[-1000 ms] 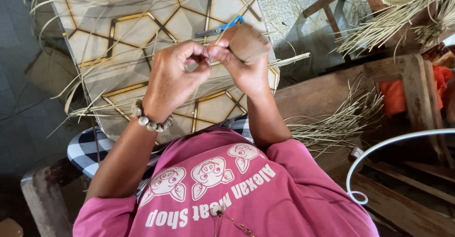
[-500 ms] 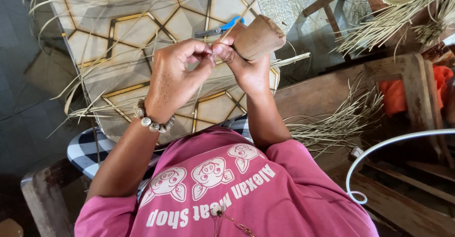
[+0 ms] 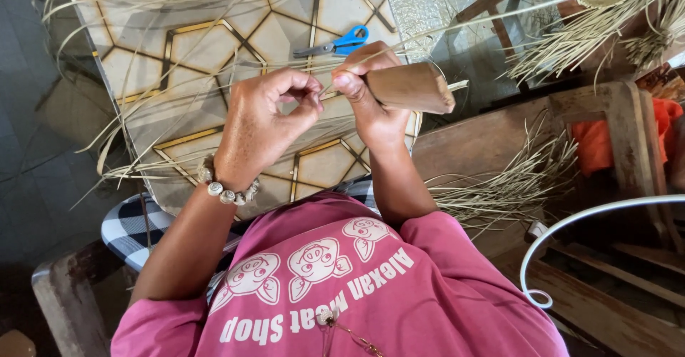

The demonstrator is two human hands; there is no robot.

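Above the table's near edge, left hand (image 3: pixel 267 118) pinches a thin straw strip (image 3: pixel 399 49) at fingertips, right hand (image 3: pixel 371 97) closed around a wooden block (image 3: pixel 414 86); strip's long axis runs up-right toward the far right corner, both hands touching it, scissors (image 3: pixel 335 43) just beyond.

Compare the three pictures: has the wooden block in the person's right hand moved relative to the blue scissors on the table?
Yes. The wooden block has swung right and down, uncovering the blue scissors it earlier partly hid. The right hand grips it.
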